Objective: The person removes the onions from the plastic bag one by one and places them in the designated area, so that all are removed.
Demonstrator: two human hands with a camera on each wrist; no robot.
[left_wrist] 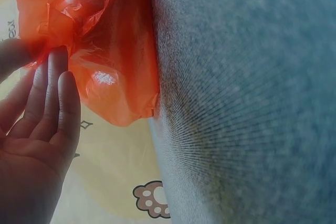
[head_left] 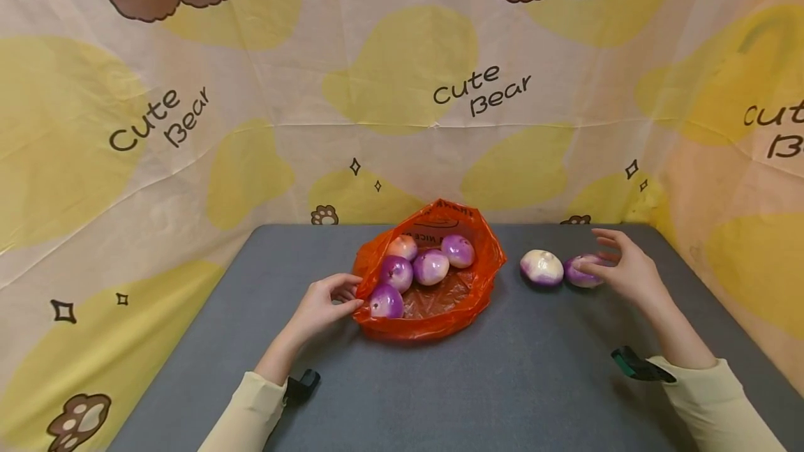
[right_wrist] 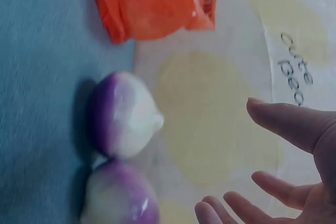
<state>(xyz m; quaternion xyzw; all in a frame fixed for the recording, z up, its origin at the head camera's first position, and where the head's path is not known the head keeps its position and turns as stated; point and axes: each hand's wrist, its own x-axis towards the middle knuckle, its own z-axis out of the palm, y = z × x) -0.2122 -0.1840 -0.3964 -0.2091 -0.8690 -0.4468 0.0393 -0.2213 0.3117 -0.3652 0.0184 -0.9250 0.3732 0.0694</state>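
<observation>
An orange-red plastic bag [head_left: 414, 328] lies with its mouth open on the table; several purple-and-white onions [head_left: 431, 267] and one orange-tinted round piece [head_left: 404, 247] are inside. My left hand [head_left: 328, 303] pinches the bag's left rim between thumb and fingertips; the left wrist view shows the film [left_wrist: 113, 72] at the fingers. To the bag's right sit two more onions, a mostly white one [head_left: 541, 268] and a purple one [head_left: 583, 271] beside it. Over the purple one hovers my right hand [head_left: 628, 272], fingers spread, holding nothing. In the right wrist view both onions [right_wrist: 123, 116] stand apart from the fingers.
The grey table [head_left: 440, 396] stretches toward me in front of the bag. Behind it and along both sides hangs a printed cloth [head_left: 402, 75] with bear drawings and lettering. A dark wrist-worn device [head_left: 641, 365] sits on the right forearm, and another [head_left: 303, 387] on the left.
</observation>
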